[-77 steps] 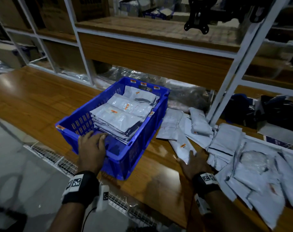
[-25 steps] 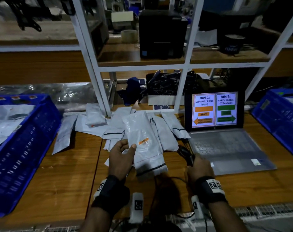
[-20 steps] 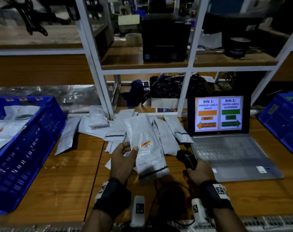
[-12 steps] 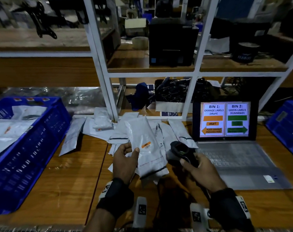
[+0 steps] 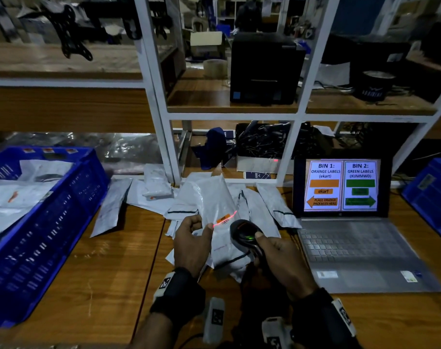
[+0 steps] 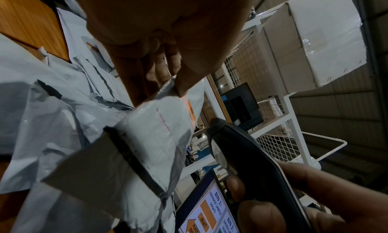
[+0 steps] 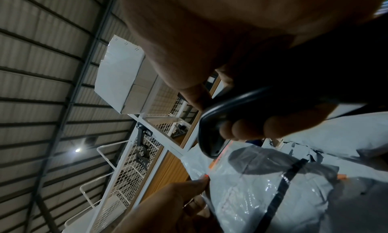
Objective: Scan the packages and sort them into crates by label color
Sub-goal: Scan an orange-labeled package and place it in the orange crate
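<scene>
Left hand [image 5: 193,244] pinches the left edge of a grey package [image 5: 215,217], thumb on top, fingers beneath, raised over the loose pile of packages [image 5: 262,210] at the bench centre; right hand [image 5: 281,263] wraps closed around a black scanner [image 5: 244,234], whose red line crosses the orange label [image 5: 223,219] (and the left thumb tip); blue crate [image 5: 63,210], part-filled, stands at left; a second crate [image 5: 430,195] at the right edge; laptop [image 5: 352,248] just right of the scanner; bare wooden bench [image 5: 113,260] lies between crate and hands.

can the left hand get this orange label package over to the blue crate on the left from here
Probably yes: the left hand grips the package, and only bare wooden table lies between it and the open-topped blue crate.
</scene>
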`<state>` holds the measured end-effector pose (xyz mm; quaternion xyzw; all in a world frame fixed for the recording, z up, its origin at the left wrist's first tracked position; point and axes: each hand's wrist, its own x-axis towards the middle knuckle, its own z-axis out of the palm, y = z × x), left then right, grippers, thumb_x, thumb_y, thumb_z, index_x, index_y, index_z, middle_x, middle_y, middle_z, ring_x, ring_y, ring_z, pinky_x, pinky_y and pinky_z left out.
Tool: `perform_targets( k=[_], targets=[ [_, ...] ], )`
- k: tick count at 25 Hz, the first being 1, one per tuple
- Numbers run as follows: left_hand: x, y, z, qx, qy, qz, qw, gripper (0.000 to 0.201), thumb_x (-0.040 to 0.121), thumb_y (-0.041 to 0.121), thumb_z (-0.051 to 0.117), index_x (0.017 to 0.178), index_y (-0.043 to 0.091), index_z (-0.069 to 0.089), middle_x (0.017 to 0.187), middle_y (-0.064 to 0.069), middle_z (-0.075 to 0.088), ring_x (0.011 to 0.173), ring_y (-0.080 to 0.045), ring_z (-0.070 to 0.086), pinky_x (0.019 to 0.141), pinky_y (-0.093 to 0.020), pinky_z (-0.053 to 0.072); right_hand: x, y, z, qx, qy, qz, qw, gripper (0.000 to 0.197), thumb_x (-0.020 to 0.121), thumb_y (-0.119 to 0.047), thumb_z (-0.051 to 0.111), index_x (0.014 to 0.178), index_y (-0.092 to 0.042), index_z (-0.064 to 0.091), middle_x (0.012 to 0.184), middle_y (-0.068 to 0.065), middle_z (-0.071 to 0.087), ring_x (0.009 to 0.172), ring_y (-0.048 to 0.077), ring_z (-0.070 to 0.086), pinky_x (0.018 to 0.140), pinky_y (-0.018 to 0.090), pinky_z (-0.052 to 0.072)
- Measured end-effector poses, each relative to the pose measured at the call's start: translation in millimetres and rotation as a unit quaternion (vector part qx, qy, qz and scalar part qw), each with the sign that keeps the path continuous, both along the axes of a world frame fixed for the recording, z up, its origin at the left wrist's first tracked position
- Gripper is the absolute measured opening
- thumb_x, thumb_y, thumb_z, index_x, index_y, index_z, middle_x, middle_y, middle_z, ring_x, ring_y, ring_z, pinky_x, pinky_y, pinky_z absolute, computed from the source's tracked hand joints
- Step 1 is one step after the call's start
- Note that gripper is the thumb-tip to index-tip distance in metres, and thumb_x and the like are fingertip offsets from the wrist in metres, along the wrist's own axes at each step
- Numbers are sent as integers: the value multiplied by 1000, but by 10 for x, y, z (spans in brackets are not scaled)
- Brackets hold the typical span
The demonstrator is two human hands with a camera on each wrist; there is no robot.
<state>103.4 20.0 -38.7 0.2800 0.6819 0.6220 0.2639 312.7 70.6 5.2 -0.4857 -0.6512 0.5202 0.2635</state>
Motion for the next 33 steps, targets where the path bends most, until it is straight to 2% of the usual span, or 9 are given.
perform_targets(
  k=[5,8,10,12,15,21,23,27,33],
  targets=[
    [-20,0,1,-9,2,11,1000,20,91,30,78,108,23,71,104,7,76,104,-22,73,87,-60,61,-53,-16,-5,-8,13,-2,1000,51,101,-43,60,63,-10,66,64,11,71,55,21,64,62,35,48],
    [-6,-5,8,-7,-7,8,1000,34,80,47,75,107,27,70,102,10,76,100,-27,74,84,-62,61,-61,-12,-2,-11,22,-9,1000,53,100,-41,63,67,0,64,65,14,71,55,23,64,62,36,49],
    [6,-3,12,-12,-8,7,1000,38,77,52,74,107,29,69,103,11,76,101,-25,73,84,-62,61,-61,-19,17,-13,20,-11,1000,51,100,-42,63,65,-5,64,65,14,71,55,22,64,61,34,49],
    [15,1,20,-20,1,12,1000,29,84,44,77,108,28,69,104,11,75,104,-22,72,85,-61,62,-58,-27,32,-15,18,-13,1000,49,100,-42,62,64,-9,63,65,14,71,55,22,64,61,34,48],
    [3,22,-15,-24,10,23,999,20,92,29,78,109,25,69,106,8,74,106,-21,71,86,-59,61,-52,-19,22,-24,21,-17,999,50,100,-43,63,67,-5,65,66,15,71,54,23,63,60,34,47],
    [-7,14,-45,-27,17,22,999,20,91,32,78,109,28,70,105,8,75,104,-22,72,87,-58,61,-75,-21,24,-17,17,-15,1000,56,99,-44,63,69,3,65,63,15,70,53,23,63,61,35,47],
    [-10,10,-46,-27,18,20,999,19,92,28,77,110,26,70,106,7,75,105,-20,71,88,-57,61,-75,-19,18,-17,17,-18,1000,56,99,-45,63,68,2,66,63,13,70,53,22,63,61,34,47],
    [-10,11,-23,-23,18,23,999,20,93,25,77,111,23,69,108,6,74,110,-15,69,93,-53,60,-65,-5,-38,-17,8,-24,1000,52,98,-49,61,62,-12,67,64,12,71,56,24,66,64,38,49],
    [-37,15,-43,-22,12,13,1000,20,94,26,78,111,22,68,110,5,71,109,-23,68,90,-61,60,-2,11,-27,-25,-1,-57,998,52,99,-48,61,70,-5,68,65,12,72,56,22,65,64,39,51]
  ],
)
